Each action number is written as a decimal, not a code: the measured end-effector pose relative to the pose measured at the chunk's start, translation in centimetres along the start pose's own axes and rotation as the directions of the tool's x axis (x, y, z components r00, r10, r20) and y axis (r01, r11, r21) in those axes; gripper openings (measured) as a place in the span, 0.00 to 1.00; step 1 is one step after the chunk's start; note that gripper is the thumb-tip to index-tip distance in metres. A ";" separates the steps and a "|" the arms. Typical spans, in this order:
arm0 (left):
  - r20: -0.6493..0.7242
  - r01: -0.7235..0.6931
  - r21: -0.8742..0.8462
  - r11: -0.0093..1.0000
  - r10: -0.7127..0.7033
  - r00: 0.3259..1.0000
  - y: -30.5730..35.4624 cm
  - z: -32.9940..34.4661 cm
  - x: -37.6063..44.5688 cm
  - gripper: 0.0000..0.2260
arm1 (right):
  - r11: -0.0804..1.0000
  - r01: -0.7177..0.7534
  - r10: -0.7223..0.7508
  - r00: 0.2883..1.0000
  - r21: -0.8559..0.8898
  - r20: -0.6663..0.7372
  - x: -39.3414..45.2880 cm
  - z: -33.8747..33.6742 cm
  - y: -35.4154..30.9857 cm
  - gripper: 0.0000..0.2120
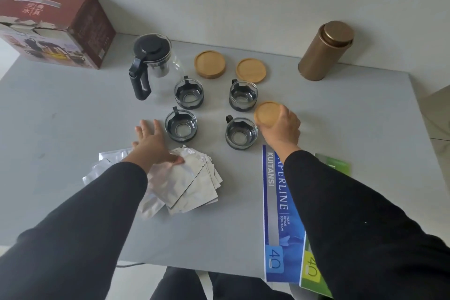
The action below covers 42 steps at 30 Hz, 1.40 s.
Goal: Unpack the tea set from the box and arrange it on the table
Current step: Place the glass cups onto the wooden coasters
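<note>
While gripping a round wooden coaster (267, 114) in the right hand (283, 129), fingers curled shut around its rim, held tilted just above the grey table (73, 109), right beside the two right-hand cups. Left hand (152, 142) spread flat and empty, fingers apart, palm down, thumb on a pile of silver foil sachets (185, 182), fingertips close to the near-left glass cup (180, 127).

Four glass cups with dark holders set out in a square at mid-table: far-left cup (188, 95), far-right cup (243, 96), near-right cup (241, 133), all upright and apart from one another. Behind them, two more wooden coasters lying flat: one (210, 64) by the teapot, another (251, 70) just to its right. Glass teapot (152, 66) with black lid and black handle standing upright at the far left of the group, handle toward the camera.

Red-brown box (56, 24) against the wall at the far left corner, torn along its top edge. Bronze tin canister (326, 50) upright at the far right. Blue receipt book (280, 221) and a green one (313, 268) lying under the right sleeve.
</note>
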<state>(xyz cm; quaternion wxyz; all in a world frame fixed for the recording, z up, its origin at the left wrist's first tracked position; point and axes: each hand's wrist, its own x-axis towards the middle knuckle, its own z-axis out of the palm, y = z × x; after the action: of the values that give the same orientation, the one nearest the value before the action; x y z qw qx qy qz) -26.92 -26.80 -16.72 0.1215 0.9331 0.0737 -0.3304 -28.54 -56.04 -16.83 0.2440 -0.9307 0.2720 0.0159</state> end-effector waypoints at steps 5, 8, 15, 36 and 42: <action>-0.060 -0.030 -0.029 0.999 0.028 0.998 0.2 1.3 -0.1 0.54 | 0.956 0.268 -0.258 0.962 0.123 -0.089 -3.8 0.5 0.7 0.29; -0.068 -0.020 -0.067 0.998 0.016 0.998 0.6 1.7 0.0 0.53 | 0.913 0.357 -0.366 0.931 0.196 0.010 -5.5 1.2 0.5 0.32; -0.270 -0.016 -0.169 0.986 -0.031 0.962 1.3 3.3 -1.0 0.48 | 0.907 0.313 -0.349 0.933 0.281 0.087 -6.8 3.2 -0.3 0.42; -0.451 0.159 -0.317 0.935 -0.296 0.842 4.2 8.5 -3.5 0.52 | 0.752 0.443 -0.349 0.896 0.488 -0.275 -3.6 0.9 -4.3 0.37; -0.450 0.215 -0.276 0.937 -0.323 0.833 4.5 8.6 -3.2 0.51 | 0.755 0.453 -0.307 0.883 0.474 -0.354 2.8 -1.8 -6.3 0.38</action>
<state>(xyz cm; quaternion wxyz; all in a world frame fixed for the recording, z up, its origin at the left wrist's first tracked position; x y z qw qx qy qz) -33.56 -33.66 -20.36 0.1506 0.9475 0.2681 -0.0880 -23.13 -53.65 -12.94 0.4590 -0.8521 0.0975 -0.2317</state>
